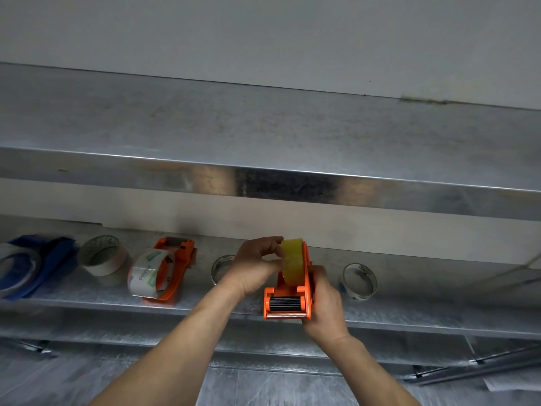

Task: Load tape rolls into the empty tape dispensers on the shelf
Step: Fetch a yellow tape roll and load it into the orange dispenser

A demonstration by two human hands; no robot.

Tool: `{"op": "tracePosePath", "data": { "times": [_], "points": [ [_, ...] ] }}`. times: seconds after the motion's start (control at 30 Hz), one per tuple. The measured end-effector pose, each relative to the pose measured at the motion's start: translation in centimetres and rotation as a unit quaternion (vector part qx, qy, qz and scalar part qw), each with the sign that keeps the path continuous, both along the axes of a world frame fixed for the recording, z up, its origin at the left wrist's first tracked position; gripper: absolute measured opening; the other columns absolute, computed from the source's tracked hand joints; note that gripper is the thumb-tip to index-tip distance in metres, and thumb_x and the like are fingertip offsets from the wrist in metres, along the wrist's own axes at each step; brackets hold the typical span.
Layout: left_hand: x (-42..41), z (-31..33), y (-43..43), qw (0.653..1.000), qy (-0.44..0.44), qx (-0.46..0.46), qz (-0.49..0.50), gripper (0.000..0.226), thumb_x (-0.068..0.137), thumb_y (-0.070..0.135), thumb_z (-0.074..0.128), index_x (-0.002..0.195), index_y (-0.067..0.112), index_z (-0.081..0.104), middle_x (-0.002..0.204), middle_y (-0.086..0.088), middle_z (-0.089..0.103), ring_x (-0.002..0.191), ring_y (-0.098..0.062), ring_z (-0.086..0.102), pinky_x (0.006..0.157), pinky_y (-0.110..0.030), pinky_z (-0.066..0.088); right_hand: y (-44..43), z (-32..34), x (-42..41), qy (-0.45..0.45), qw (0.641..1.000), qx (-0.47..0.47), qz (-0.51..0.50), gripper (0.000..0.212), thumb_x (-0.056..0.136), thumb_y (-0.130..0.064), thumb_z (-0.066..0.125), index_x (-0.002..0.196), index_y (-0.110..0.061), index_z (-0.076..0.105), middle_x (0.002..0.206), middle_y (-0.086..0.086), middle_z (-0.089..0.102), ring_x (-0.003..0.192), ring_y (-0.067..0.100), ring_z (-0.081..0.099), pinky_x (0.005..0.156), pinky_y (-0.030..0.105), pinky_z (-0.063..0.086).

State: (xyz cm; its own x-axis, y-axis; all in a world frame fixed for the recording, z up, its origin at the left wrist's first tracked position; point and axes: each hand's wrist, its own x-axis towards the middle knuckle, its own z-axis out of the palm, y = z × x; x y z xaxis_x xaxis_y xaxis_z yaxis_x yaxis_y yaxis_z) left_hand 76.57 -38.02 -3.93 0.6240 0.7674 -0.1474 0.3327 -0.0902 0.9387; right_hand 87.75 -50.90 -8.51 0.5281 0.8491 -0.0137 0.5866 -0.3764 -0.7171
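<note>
So the right grip [325, 303] is wrapped round the side and underside of the held orange dispenser [288, 291], roller end pointing back at the camera. It sits right at the front lip of the lower shelf [424, 291]. Honestly can't tell if it's resting on the metal or just held over it.

The left grip [254, 268] is pinching the yellow tape roll [292, 259], thumb and fingers curled on its near face. The roll stands on edge in the top of the held orange dispenser, against its side plate. Whether it's fully seated on the hub I can't see, the fingers cover that bit.

Everything else is on the same shelf:
- just left of the held orange dispenser, half hidden behind the left wrist, there's a thin clear roll [221, 266]
- further left, a second orange dispenser [178, 250] with a printed clear roll [146, 273] in it
- left again, a beige roll [102, 259] tilted on its side
- way out left, a blue dispenser [49, 259] with a pale roll [17, 268]
- near its right side, another clear roll [358, 281] standing on edge

Above the held orange dispenser runs an upper metal shelf [263, 127].
</note>
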Motion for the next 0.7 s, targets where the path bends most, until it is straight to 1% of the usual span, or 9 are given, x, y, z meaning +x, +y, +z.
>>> {"op": "tracePosePath", "data": {
  "times": [0.07,0.17,0.27,0.33,0.4,0.43,0.47,0.57,0.7],
  "points": [
    [0.10,0.08,-0.10,1.000,0.014,0.016,0.004,0.018,0.074,0.006,0.077,0.078,0.020,0.067,0.132,0.003,0.062,0.123,-0.016,0.056,0.107,-0.038,0.045,-0.02,-0.13,-0.04,0.002,1.000,0.001,0.002,0.040,0.084,-0.018,0.075,0.105,-0.027,0.043,0.085,-0.012,0.061,0.076,0.009,0.063,0.067,0.021,0.052],
    [0.29,0.08,-0.20,0.998,0.029,0.048,0.018,0.021,0.072,0.007,0.078,0.075,0.023,0.065,0.129,0.006,0.063,0.122,-0.015,0.056,0.105,-0.039,0.046,-0.11,-0.28,-0.08,-0.001,1.000,0.001,0.005,0.043,0.083,-0.017,0.076,0.108,-0.026,0.043,0.086,-0.011,0.061,0.076,0.010,0.063,0.065,0.018,0.048],
    [0.39,0.02,-0.22,0.996,0.042,0.079,0.019,0.020,0.073,0.012,0.078,0.074,0.026,0.064,0.130,0.011,0.061,0.122,-0.011,0.054,0.103,-0.039,0.048,-0.09,-0.25,-0.08,-0.002,1.000,0.004,0.005,0.043,0.082,-0.017,0.076,0.106,-0.027,0.042,0.085,-0.011,0.061,0.075,0.010,0.062,0.065,0.019,0.047],
    [0.44,0.03,-0.21,0.994,0.054,0.097,0.013,0.017,0.075,0.014,0.077,0.074,0.026,0.065,0.131,0.014,0.058,0.122,-0.009,0.052,0.100,-0.032,0.048,-0.04,-0.16,-0.06,-0.004,1.000,0.009,0.008,0.043,0.082,-0.016,0.076,0.105,-0.027,0.041,0.084,-0.011,0.060,0.075,0.011,0.062,0.065,0.022,0.049],
    [0.48,0.13,-0.23,0.992,0.056,0.112,0.008,0.016,0.078,0.013,0.075,0.074,0.025,0.064,0.132,0.015,0.057,0.120,-0.006,0.052,0.093,-0.018,0.045,0.04,-0.04,-0.06,-0.007,1.000,0.014,0.008,0.043,0.082,-0.014,0.076,0.104,-0.027,0.041,0.084,-0.011,0.060,0.075,0.012,0.062,0.066,0.024,0.050],
    [0.50,0.16,-0.24,0.991,0.055,0.120,0.005,0.016,0.079,0.013,0.073,0.074,0.025,0.063,0.133,0.015,0.057,0.119,-0.006,0.052,0.090,-0.014,0.042,0.11,-0.04,-0.05,-0.007,1.000,0.016,0.007,0.043,0.082,-0.013,0.075,0.104,-0.028,0.041,0.084,-0.011,0.060,0.075,0.013,0.062,0.066,0.025,0.051],
    [0.52,0.16,-0.25,0.990,0.053,0.128,0.002,0.017,0.081,0.013,0.071,0.074,0.025,0.062,0.133,0.015,0.056,0.120,-0.007,0.052,0.091,-0.013,0.042,0.18,-0.03,-0.06,-0.005,1.000,0.019,0.006,0.043,0.082,-0.013,0.074,0.103,-0.028,0.040,0.084,-0.011,0.060,0.076,0.013,0.063,0.065,0.025,0.051],
    [0.56,0.04,-0.20,0.990,0.049,0.130,-0.006,0.022,0.086,0.014,0.067,0.074,0.030,0.057,0.134,0.016,0.057,0.121,-0.009,0.053,0.100,-0.025,0.045,0.40,-0.17,-0.06,0.008,1.000,0.023,-0.003,0.042,0.082,-0.011,0.074,0.100,-0.029,0.040,0.084,-0.013,0.060,0.075,0.011,0.061,0.061,0.016,0.045],
    [0.57,-0.04,0.06,0.987,0.060,0.147,-0.032,0.022,0.088,0.014,0.066,0.075,0.027,0.055,0.127,0.015,0.059,0.119,-0.007,0.051,0.101,-0.024,0.043,0.50,-0.17,-0.22,0.031,0.999,0.027,-0.011,0.042,0.081,-0.012,0.075,0.100,-0.029,0.042,0.082,-0.014,0.060,0.072,0.007,0.061,0.056,0.010,0.042]
  ]
}}
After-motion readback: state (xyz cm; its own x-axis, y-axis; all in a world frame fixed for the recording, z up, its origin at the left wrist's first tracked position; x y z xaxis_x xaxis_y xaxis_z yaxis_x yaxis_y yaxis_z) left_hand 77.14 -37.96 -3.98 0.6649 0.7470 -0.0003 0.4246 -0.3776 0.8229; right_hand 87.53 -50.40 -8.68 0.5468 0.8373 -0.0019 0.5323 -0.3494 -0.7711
